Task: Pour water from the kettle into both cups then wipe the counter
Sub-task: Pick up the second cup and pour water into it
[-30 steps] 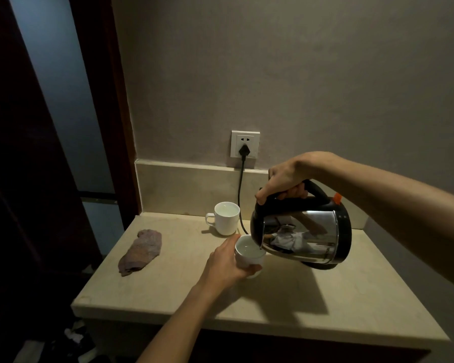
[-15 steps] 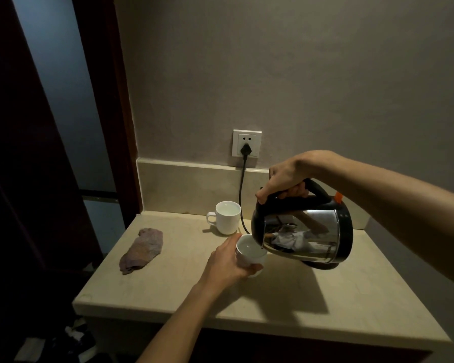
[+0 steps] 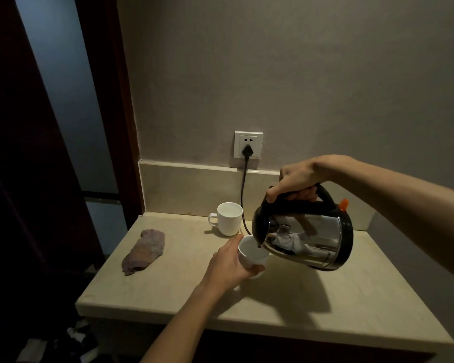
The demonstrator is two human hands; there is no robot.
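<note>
So your left hand was wrapped around the near cup, your right hand clenched on the tilted kettle, spout over its rim. Far cup looked filled. Cloth lay untouched; wiping remained.

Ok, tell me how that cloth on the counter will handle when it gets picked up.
The cloth lies crumpled and flat on the counter, so it will probably droop limply from a pinch. It looks thin, likely light. Its rough-looking weave should not slip easily.
</note>
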